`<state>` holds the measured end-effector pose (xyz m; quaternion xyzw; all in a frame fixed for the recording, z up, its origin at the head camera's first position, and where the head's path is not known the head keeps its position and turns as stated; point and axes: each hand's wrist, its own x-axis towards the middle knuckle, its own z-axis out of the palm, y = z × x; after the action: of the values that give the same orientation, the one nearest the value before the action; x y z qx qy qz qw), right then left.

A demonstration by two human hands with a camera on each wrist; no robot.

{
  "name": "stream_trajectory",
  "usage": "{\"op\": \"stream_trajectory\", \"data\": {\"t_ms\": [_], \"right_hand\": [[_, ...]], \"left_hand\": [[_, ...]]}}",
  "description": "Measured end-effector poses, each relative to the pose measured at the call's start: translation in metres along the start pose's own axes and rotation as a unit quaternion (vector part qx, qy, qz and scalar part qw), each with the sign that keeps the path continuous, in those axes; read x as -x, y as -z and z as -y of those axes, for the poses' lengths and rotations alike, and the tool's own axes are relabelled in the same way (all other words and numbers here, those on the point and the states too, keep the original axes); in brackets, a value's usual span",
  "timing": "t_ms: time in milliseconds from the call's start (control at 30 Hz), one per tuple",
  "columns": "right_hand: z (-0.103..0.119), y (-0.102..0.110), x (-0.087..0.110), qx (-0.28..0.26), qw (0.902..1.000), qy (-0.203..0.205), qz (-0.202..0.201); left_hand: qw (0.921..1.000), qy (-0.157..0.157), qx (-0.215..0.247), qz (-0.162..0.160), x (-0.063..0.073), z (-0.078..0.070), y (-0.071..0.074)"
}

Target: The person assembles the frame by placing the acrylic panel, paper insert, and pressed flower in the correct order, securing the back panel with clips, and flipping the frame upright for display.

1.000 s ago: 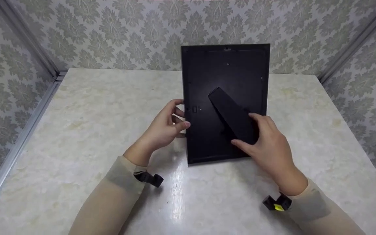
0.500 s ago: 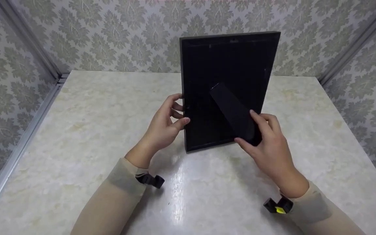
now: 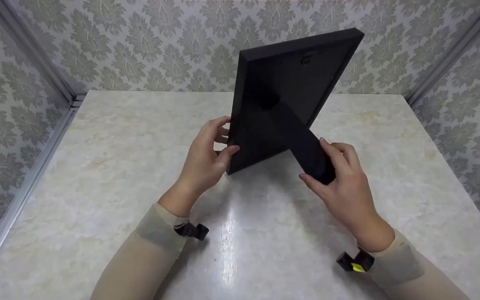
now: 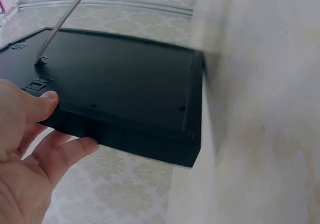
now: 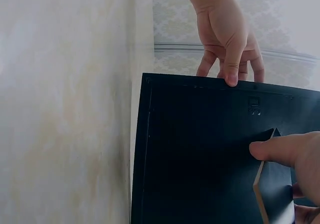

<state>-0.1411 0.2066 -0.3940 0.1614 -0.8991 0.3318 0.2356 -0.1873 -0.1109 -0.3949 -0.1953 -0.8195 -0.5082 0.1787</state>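
A black picture frame (image 3: 319,79) stands close over the table, its back towards me and its top tilted to the right. My left hand (image 3: 204,162) grips its left edge, thumb on the back and fingers behind. From the middle of the back a black easel leg (image 3: 304,146) juts out, and my right hand (image 3: 346,187) pinches its lower end between thumb and fingers. In the left wrist view the leg (image 4: 62,23) appears edge-on, swung well away from the backing (image 4: 125,83). The right wrist view shows the leg's pale edge (image 5: 259,196). The frame's front is hidden.
A pale marbled table (image 3: 119,137) lies beneath both hands. Patterned wallpaper (image 3: 173,46) covers the walls behind and at the sides, with metal rails (image 3: 27,179) along the corners and left edge. Small black devices (image 3: 191,230) are strapped to both wrists.
The frame's top has tipped away and to the right, and its bottom edge has moved back. The easel leg now stands further out from the backing. Both hands keep their hold.
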Motion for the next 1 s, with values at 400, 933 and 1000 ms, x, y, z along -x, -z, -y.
{"op": "stream_trajectory", "data": {"t_ms": [400,933,1000], "right_hand": [[-0.006,-0.013,0.000,-0.026,0.9988,-0.012,0.041],[-0.032,-0.034,0.003,-0.105,0.9909,-0.009,0.083],[-0.033,-0.035,0.002,-0.122,0.9884,-0.020,0.089]], "left_hand": [[0.9983,-0.025,-0.047,-0.022,0.000,0.013,-0.002],[0.9928,-0.040,-0.112,-0.017,-0.002,0.035,-0.003],[0.9921,-0.043,-0.117,-0.013,-0.002,0.036,-0.001]]}}
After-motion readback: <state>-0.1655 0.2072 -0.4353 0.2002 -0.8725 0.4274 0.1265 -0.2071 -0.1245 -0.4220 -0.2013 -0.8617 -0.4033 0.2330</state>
